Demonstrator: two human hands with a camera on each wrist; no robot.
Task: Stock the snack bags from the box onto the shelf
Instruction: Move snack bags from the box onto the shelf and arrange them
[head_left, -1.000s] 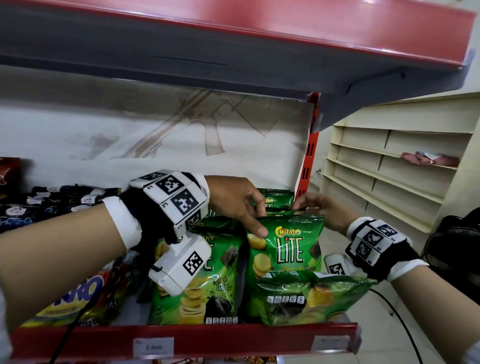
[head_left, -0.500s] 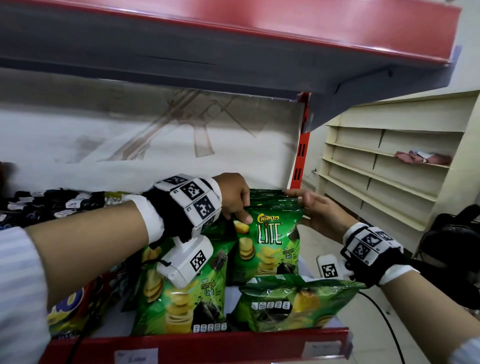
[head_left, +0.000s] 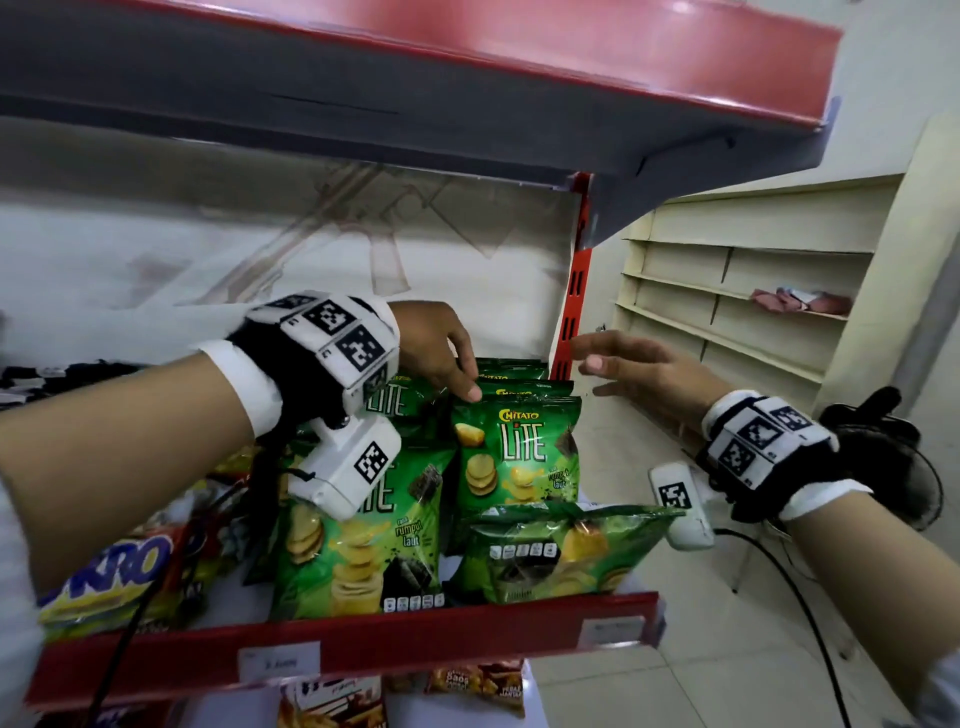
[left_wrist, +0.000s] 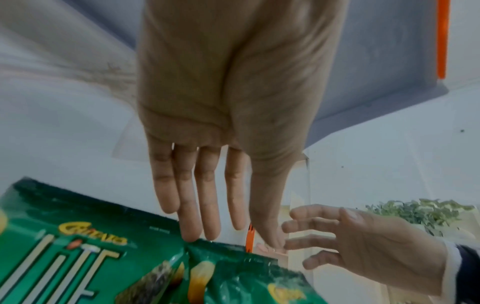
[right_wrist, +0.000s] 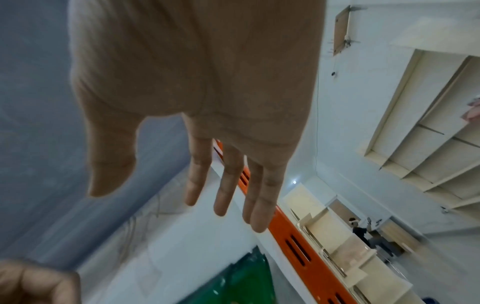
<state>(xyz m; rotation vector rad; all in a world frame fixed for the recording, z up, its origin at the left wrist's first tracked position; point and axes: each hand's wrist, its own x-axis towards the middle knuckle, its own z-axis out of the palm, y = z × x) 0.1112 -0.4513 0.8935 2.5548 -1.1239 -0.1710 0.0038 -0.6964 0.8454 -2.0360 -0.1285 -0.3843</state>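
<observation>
Snack bag (head_left: 517, 457): upright in the right-hand row on the shelf (head_left: 363, 647), a flat bag before it.
Left hand (head_left: 441, 353): straight fingertips touch its top seam, gripping nothing.
Right hand (head_left: 639, 371): fingers spread, beside the row, touching nothing.
Advice: steady the seam lightly until the bag stands unaided.

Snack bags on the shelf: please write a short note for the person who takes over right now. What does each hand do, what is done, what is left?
Left hand: fingers straight, tips resting on the top edge of the upright green bag; it grips nothing.
Right hand: open, holding nothing, in the air beside the red upright, clear of the bags.
Done: green bags stand in rows on the red shelf.
Left: one green bag lies tipped over at the front; stand it up. The box is out of view, so the remaining stock is unknown.
</observation>
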